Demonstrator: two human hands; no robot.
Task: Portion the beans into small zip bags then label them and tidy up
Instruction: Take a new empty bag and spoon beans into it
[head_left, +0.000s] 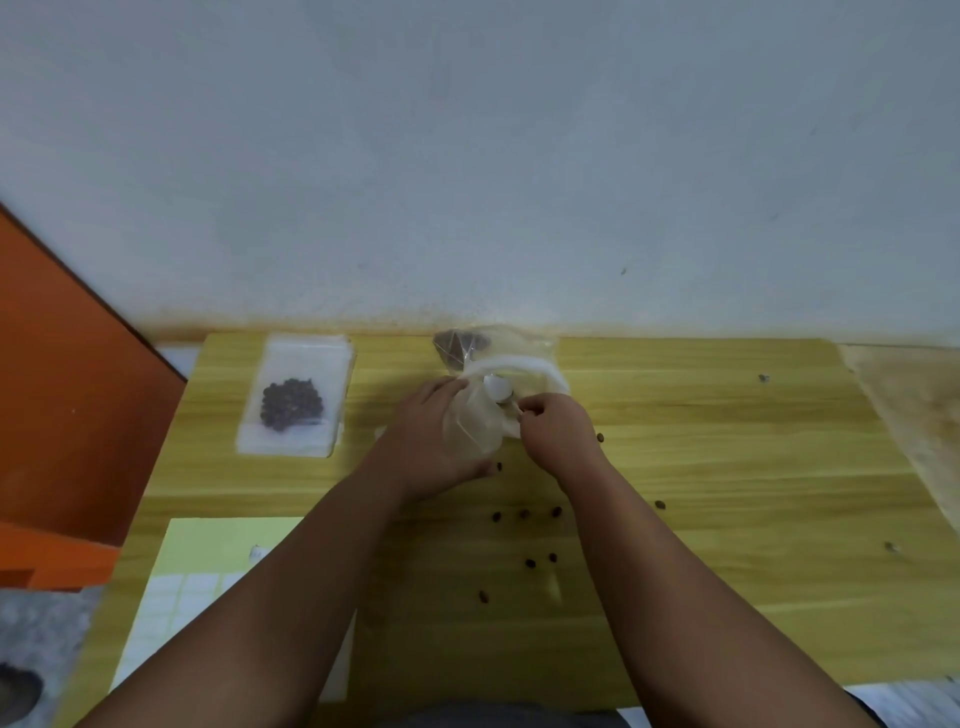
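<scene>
The left hand (436, 441) grips a small zip bag (475, 431) upright on the worktop (727, 467), while the right hand (558, 426), just right of the bag's mouth, pinches something small, and stray beans (524, 514) lie nearer the person.

A small clear zip bag (475, 423) is standing upright at the centre of the frame, looking empty, with a white scoop (500, 389) tilting at its mouth. Behind it, a larger clear bag (498, 348) of dark beans is slumping at the far edge. At centre left, a filled zip bag (295, 400) is lying flat, holding a dark cluster of beans. Loose beans (524, 514) are lying scattered below centre. A label sheet (182, 597) is lying flat at lower left.
</scene>
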